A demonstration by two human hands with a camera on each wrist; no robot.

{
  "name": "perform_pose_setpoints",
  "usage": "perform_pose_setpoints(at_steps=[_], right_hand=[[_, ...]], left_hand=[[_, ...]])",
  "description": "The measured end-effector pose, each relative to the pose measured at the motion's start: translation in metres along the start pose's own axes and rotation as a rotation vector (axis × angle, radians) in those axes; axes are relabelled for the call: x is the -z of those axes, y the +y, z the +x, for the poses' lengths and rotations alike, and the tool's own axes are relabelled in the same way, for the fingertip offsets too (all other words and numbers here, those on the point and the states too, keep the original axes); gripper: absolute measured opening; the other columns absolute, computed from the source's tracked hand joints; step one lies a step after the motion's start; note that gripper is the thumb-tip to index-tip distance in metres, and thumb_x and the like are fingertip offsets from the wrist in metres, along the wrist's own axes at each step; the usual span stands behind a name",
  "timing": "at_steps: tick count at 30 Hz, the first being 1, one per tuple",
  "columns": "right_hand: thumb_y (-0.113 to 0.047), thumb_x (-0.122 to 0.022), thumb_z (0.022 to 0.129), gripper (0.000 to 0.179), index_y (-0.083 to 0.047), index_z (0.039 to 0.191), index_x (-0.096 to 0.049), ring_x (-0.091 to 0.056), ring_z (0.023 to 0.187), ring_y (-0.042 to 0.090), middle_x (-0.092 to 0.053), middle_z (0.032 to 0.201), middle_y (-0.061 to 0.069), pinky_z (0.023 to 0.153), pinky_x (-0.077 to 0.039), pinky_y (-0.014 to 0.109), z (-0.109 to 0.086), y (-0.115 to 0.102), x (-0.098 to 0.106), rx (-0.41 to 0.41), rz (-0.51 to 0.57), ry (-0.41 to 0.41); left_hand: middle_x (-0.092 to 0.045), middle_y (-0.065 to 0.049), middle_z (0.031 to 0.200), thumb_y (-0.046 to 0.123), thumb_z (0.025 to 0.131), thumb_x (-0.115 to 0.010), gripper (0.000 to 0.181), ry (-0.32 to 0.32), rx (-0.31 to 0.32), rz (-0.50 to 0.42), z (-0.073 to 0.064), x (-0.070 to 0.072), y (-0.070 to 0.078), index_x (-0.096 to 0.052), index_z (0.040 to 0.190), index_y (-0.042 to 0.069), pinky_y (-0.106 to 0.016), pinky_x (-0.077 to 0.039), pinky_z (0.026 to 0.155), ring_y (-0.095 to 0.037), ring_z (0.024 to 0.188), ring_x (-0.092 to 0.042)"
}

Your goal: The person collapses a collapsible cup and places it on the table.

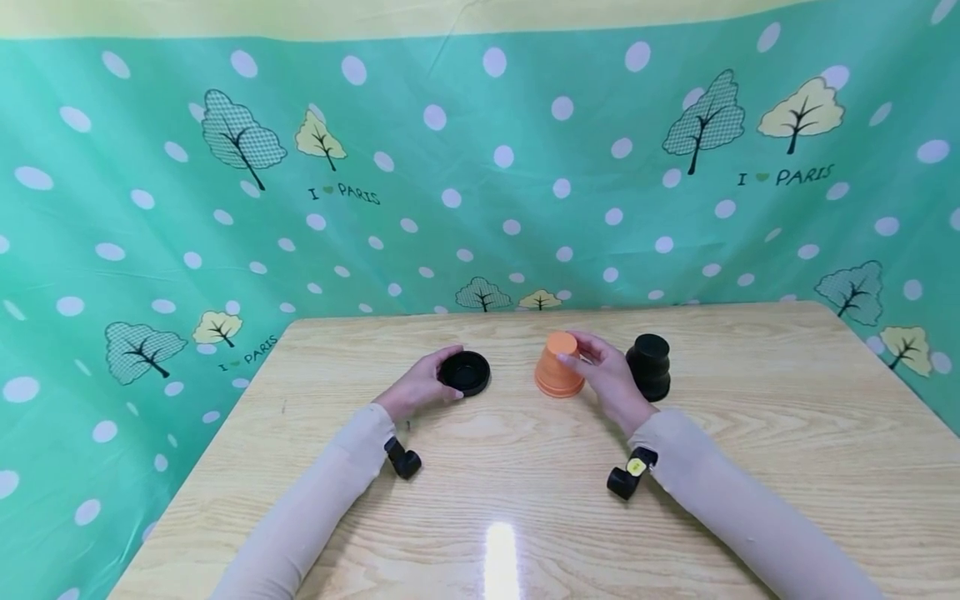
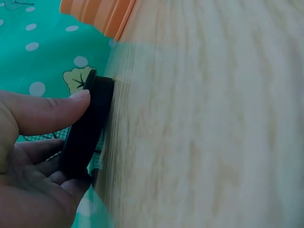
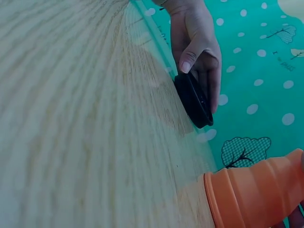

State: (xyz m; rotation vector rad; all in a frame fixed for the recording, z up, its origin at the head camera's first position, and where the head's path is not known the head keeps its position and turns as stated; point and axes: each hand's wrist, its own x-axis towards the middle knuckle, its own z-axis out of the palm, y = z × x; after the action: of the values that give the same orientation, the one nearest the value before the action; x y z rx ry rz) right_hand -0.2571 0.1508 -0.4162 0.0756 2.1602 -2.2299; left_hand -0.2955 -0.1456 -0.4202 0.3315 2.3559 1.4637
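Observation:
On the left of the table, my left hand (image 1: 422, 387) holds a shallow, round black dish (image 1: 465, 373) by its left edge, thumb on the near side and fingers behind. The left wrist view has the dish (image 2: 88, 123) edge-on between thumb and fingers, low at the tabletop. My right hand (image 1: 609, 379) grips an orange ribbed collapsible cup (image 1: 557, 375) near its narrow top. This cup is upside down, wide rim toward the table. Only a bit of the right hand's fingers (image 3: 297, 217) appears beside the orange cup (image 3: 251, 190) in the right wrist view.
A black stepped cup (image 1: 649, 367) stands upside down just right of my right hand. All of these are toward the back of the light wooden table (image 1: 510, 467). Behind its far edge hangs a green dotted cloth (image 1: 465, 200).

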Motion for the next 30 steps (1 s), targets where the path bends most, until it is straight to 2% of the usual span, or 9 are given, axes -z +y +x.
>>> perform_pose_setpoints(at_steps=[7,12,14,17,19,22,26,30], right_hand=[[-0.014,-0.069,0.087,0.060,-0.003,0.140,-0.043,-0.038,0.131,0.025,-0.042,0.143,0.013,0.107,-0.036,0.035,-0.003,-0.003,0.003,0.004,-0.033,0.008],[-0.017,-0.070,0.086,0.060,-0.006,0.140,-0.044,-0.040,0.130,0.023,-0.045,0.142,0.011,0.102,-0.041,0.028,-0.003,-0.005,0.005,0.013,-0.032,0.007],[-0.018,-0.071,0.086,0.060,-0.008,0.139,-0.046,-0.042,0.129,0.021,-0.046,0.141,0.009,0.097,-0.044,0.022,-0.004,-0.005,0.006,0.017,-0.030,0.005],[-0.021,-0.072,0.084,0.061,-0.009,0.139,-0.047,-0.043,0.128,0.021,-0.046,0.141,0.008,0.094,-0.045,0.019,-0.006,-0.006,0.007,0.031,-0.039,-0.006],[-0.024,-0.074,0.083,0.063,-0.010,0.138,-0.048,-0.043,0.129,0.021,-0.046,0.141,0.007,0.096,-0.044,0.021,-0.008,-0.007,0.007,0.044,-0.063,-0.012],[-0.027,-0.075,0.081,0.064,-0.011,0.137,-0.050,-0.044,0.128,0.020,-0.048,0.141,0.005,0.100,-0.042,0.026,-0.011,-0.009,0.007,0.082,-0.117,-0.019],[-0.023,-0.075,0.081,0.061,-0.007,0.135,-0.052,-0.045,0.128,0.021,-0.050,0.139,0.008,0.105,-0.037,0.030,-0.016,-0.010,0.004,0.180,-0.175,-0.041],[-0.016,-0.075,0.081,0.055,-0.006,0.131,-0.056,-0.047,0.126,0.020,-0.053,0.135,0.009,0.106,-0.036,0.027,-0.022,-0.012,0.001,0.294,-0.209,-0.075]], left_hand=[[-0.030,-0.013,0.151,-0.005,0.076,-0.073,0.084,-0.019,-0.016,0.033,0.001,0.003,-0.002,-0.030,0.147,0.008,-0.043,-0.023,0.113,-0.029,0.139,-0.025],[-0.027,-0.009,0.153,0.003,0.078,-0.075,0.083,-0.002,-0.026,0.067,-0.002,0.006,-0.001,-0.029,0.148,0.009,-0.043,-0.019,0.114,-0.031,0.141,-0.020],[-0.027,-0.005,0.153,0.013,0.082,-0.074,0.080,0.023,-0.027,0.082,-0.003,0.006,0.001,-0.030,0.148,0.012,-0.044,-0.019,0.114,-0.030,0.142,-0.019],[-0.027,-0.003,0.154,0.030,0.086,-0.070,0.074,0.064,-0.069,0.124,-0.006,0.004,0.006,-0.031,0.148,0.017,-0.048,-0.020,0.113,-0.032,0.142,-0.018],[-0.028,-0.002,0.153,0.038,0.087,-0.067,0.072,0.084,-0.106,0.149,-0.007,0.000,0.011,-0.033,0.147,0.019,-0.048,-0.021,0.113,-0.029,0.141,-0.020],[-0.032,-0.004,0.151,0.039,0.089,-0.065,0.066,0.085,-0.186,0.152,-0.010,-0.011,0.023,-0.037,0.145,0.019,-0.046,-0.023,0.113,-0.025,0.141,-0.024],[-0.037,-0.002,0.149,0.033,0.092,-0.062,0.058,0.056,-0.238,0.083,-0.014,-0.027,0.038,-0.041,0.143,0.017,-0.040,-0.023,0.114,-0.020,0.139,-0.027],[-0.039,-0.002,0.148,0.029,0.095,-0.057,0.053,0.004,-0.244,-0.018,-0.014,-0.039,0.050,-0.041,0.143,0.012,-0.036,-0.024,0.113,-0.020,0.139,-0.029]])
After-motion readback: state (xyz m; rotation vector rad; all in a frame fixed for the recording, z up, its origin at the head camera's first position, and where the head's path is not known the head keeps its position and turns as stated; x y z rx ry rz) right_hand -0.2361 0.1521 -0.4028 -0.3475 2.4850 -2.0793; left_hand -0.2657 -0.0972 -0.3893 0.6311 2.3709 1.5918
